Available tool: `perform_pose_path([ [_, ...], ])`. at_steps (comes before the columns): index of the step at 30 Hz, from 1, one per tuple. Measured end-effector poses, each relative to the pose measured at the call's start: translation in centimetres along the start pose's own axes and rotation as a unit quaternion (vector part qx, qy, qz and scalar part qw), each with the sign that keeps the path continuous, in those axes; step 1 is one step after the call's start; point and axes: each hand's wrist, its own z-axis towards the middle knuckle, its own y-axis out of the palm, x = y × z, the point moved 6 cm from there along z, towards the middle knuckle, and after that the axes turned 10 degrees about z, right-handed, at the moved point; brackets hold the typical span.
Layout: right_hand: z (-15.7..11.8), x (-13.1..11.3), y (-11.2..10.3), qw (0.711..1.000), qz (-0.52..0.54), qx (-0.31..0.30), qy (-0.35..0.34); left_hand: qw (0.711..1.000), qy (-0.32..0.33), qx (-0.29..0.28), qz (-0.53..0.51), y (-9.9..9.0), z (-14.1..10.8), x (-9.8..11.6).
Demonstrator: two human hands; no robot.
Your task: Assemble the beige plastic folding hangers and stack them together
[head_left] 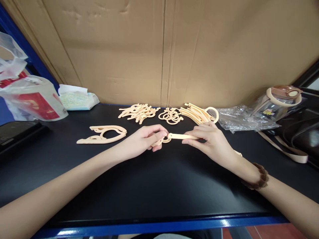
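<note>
Beyond the right hand [210, 137] lies crumpled plastic [235, 118].

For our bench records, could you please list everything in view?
Table: one, black, centre
Rails: two, blue, front and left
Cardboard: uncounted, brown, behind
Plastic bag: one, whitish and red, left
Tissue pack: one, mostly white, left
Device: one, black, left
Hanger: one, peach, left
Piles of parts: three, peach, back centre
Held part: at least one, peach, left hand
Strip: one, peach, right hand
Half-hidden part: one, peach, right of centre
Wrap: uncounted, clear, back right
Bottle: one, clear and brown, right
Strap: one, beige, right
Dark object: uncounted, black, right
Floor: one, red, bottom right
Wristband: one, brown, lower right
Left hand: one, bare, centre
Right hand: one, bare, centre
</note>
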Motion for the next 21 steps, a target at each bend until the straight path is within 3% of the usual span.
perform_pose_path([
  [10, -0.2, -1.1, -0.2, 0.997, -0.022, 0.001, -0.08, 0.981, -0.014, -0.182, -0.072, 1.2, -1.0, -0.2],
  [21, -0.3, -1.4, -0.6, 0.99, -0.031, -0.029, -0.133, 0.978, -0.012, -0.2, -0.06, 2.2, -0.8, -0.3],
])
